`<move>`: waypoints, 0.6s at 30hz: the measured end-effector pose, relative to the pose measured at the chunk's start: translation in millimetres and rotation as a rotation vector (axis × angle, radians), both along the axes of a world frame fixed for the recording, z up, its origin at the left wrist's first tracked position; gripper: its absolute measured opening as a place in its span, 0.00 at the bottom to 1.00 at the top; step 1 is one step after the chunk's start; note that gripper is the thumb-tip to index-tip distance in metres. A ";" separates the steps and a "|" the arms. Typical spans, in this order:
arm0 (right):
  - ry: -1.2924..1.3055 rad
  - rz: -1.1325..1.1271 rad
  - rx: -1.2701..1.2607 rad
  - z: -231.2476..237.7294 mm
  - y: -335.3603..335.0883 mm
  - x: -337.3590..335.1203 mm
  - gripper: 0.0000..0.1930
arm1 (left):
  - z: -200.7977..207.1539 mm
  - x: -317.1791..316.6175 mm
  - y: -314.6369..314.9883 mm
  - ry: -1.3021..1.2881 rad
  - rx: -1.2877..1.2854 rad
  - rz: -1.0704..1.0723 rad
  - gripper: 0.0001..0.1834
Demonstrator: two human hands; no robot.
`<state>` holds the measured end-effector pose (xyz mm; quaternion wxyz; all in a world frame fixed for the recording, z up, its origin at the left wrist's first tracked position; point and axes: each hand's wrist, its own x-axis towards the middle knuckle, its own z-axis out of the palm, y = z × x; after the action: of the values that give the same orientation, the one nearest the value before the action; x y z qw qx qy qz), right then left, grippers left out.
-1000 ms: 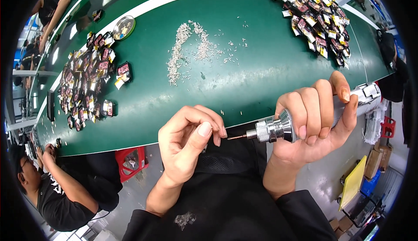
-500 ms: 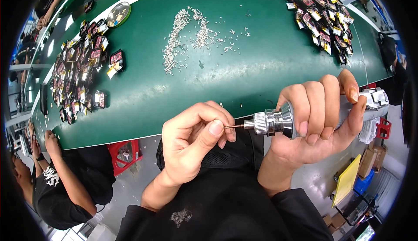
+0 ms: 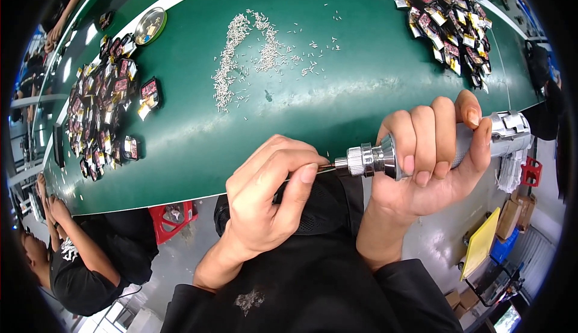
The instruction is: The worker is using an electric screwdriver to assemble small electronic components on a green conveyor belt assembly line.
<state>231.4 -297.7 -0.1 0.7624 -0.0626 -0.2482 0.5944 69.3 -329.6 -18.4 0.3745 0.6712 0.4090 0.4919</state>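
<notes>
My right hand (image 3: 430, 143) is closed around the grey body of an electric screwdriver (image 3: 400, 152), which lies nearly level with its silver nose pointing left. At that nose, my left hand (image 3: 268, 191) pinches the thin, dark bit (image 3: 327, 167) between thumb and forefinger, close to the ribbed collar (image 3: 359, 161). The bit's tip is hidden by my fingers, and I cannot tell whether a small part is held with it. Both hands are in front of the near edge of the green table (image 3: 180, 134).
Small silvery pieces (image 3: 226, 71) lie scattered mid-table. Black modules with white and yellow tabs are heaped at the left (image 3: 99, 110) and far right (image 3: 448, 23). A round dish (image 3: 150, 26) stands far left. Another person (image 3: 90, 261) works at the left, near a red stool (image 3: 171, 220).
My left fingers have slid along the bit toward the collar, covering more of it. The screwdriver has shifted slightly left and up. The other person's hands have moved.
</notes>
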 end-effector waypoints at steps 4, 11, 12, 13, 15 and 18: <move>0.107 -0.022 -0.037 -2.9 7.8 1.8 0.11 | 20.9 -35.3 16.3 0.179 0.086 0.227 0.10; 0.096 -0.238 -0.214 -26.8 9.5 39.4 0.06 | 46.3 -189.5 137.7 0.643 0.183 0.704 0.12; 0.115 -0.232 -0.219 -31.1 9.8 42.3 0.06 | 50.7 -223.7 160.5 0.733 0.168 0.726 0.13; 0.137 -0.221 -0.228 -32.9 10.0 42.2 0.06 | 58.0 -259.1 177.3 0.826 0.146 0.753 0.13; 0.134 -0.240 -0.275 -37.2 10.1 41.9 0.06 | 54.1 -302.4 214.3 0.701 -0.146 0.645 0.16; 0.133 -0.262 -0.316 -37.2 12.0 37.3 0.06 | 26.4 -340.1 253.3 0.886 -0.216 0.688 0.17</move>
<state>268.7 -285.8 -37.3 0.8284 -0.1736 -0.0910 0.5247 -270.7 -76.2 8.1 0.0519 0.5996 0.7698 0.2125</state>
